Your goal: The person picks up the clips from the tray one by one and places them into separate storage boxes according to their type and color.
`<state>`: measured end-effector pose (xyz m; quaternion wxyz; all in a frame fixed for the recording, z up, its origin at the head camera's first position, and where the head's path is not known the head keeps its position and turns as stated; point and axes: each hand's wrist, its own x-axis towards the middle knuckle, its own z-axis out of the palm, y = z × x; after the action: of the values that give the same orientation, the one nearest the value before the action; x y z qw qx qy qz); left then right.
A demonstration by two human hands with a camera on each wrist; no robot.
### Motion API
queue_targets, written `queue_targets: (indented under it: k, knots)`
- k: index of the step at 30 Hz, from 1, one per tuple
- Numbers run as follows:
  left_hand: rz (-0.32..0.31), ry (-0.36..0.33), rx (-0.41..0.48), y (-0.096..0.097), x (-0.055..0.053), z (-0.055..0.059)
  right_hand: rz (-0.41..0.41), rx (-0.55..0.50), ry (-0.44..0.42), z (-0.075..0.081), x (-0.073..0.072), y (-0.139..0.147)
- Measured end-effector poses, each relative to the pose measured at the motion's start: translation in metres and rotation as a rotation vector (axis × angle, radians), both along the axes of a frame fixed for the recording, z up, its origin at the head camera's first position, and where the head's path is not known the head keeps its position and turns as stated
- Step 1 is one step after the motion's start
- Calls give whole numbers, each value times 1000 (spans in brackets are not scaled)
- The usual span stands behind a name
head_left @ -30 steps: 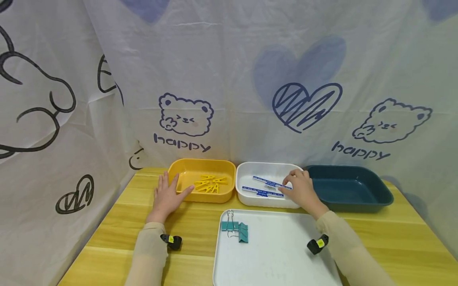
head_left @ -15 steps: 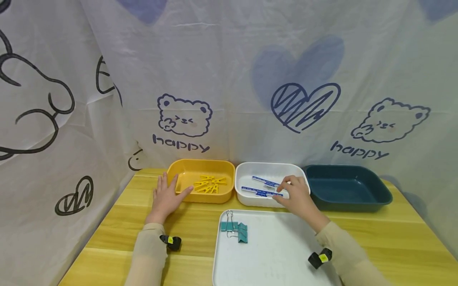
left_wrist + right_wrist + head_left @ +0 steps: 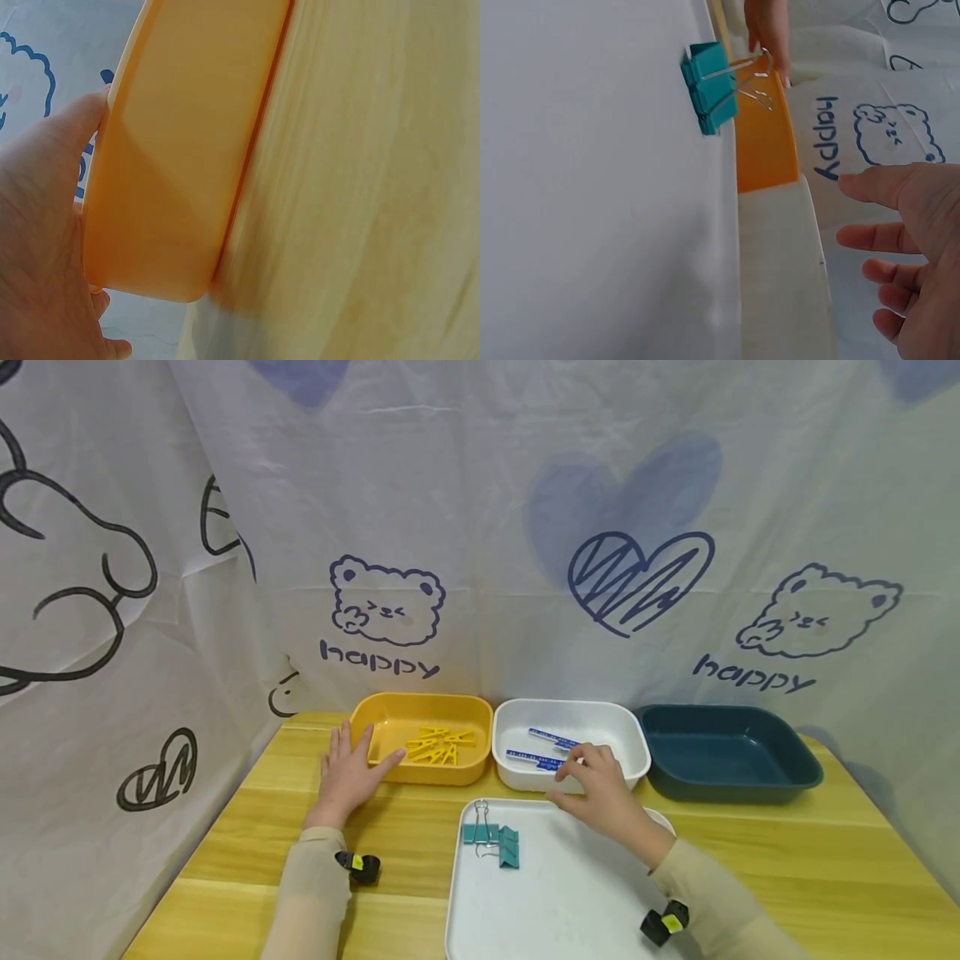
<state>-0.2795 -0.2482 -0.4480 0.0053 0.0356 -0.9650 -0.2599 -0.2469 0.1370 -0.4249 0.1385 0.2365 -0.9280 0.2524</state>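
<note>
My left hand (image 3: 351, 787) rests with spread fingers on the left end of the yellow bin (image 3: 435, 773); its thumb touches the rim in the left wrist view. Several yellow clothespins (image 3: 423, 745) lie in that bin. My right hand (image 3: 606, 803) hovers over the front edge of the white bin (image 3: 517, 777), fingers loosely bent. Nothing shows between its fingers (image 3: 877, 238) in the right wrist view. Two blue-and-white printed strips (image 3: 525, 757) lie in the white bin, partly hidden by the right hand. Two teal binder clips (image 3: 509, 847) lie at the tray's far left corner.
The white tray (image 3: 540, 902) lies on the wooden table (image 3: 405, 860) in front of the bins. A dark teal bin (image 3: 735, 789) stands to the right of the white one. A printed cloth (image 3: 487, 610) hangs behind the bins.
My right hand has moved from inside the white bin toward the front and left, over the tray's far edge. The strips stay in the bin. My left hand has not moved.
</note>
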Motion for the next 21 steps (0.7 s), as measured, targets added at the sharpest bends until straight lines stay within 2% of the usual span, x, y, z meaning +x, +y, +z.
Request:
queue_targets:
  k: [10,21]
  knots:
    - [-1,-1,2,0,1,0,69,72,-106,-3,14,-18]
    - [-2,-2,12,0,0,0,238,200,-116,-14,18,-29]
